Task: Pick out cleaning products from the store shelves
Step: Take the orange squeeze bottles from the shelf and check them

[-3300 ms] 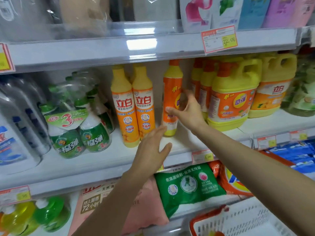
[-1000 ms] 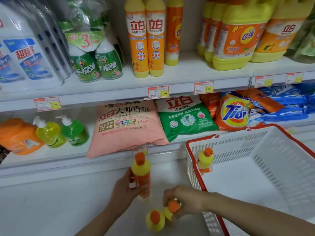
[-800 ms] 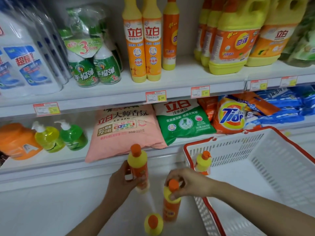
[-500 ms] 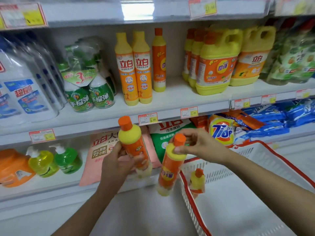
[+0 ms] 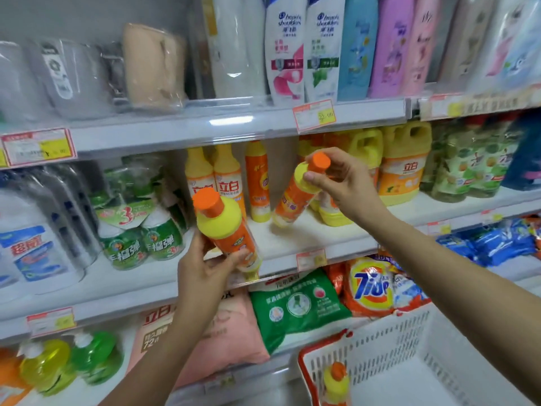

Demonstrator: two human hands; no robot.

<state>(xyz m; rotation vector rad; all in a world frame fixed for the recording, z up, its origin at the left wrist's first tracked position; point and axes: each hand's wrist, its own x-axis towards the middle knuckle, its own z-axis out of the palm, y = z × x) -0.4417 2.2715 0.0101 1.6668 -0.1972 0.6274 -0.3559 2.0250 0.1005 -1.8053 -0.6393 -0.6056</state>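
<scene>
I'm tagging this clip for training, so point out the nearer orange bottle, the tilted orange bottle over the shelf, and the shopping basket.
Nearer bottle (image 5: 217, 222), head view, on its yellow shoulder.
Tilted bottle (image 5: 292, 199), head view, on its orange label.
Shopping basket (image 5: 386, 338), head view, on its white slotted wall.

Bright, even overhead store light; shadows soft and faint. A white glare streak lies on the upper shelf's clear edge strip (image 5: 231, 121). The wide lens bows shelves at left and right. Motion blur softens everything, most the tilted orange bottle (image 5: 292, 197) and far-right green packs (image 5: 474, 165).
</scene>
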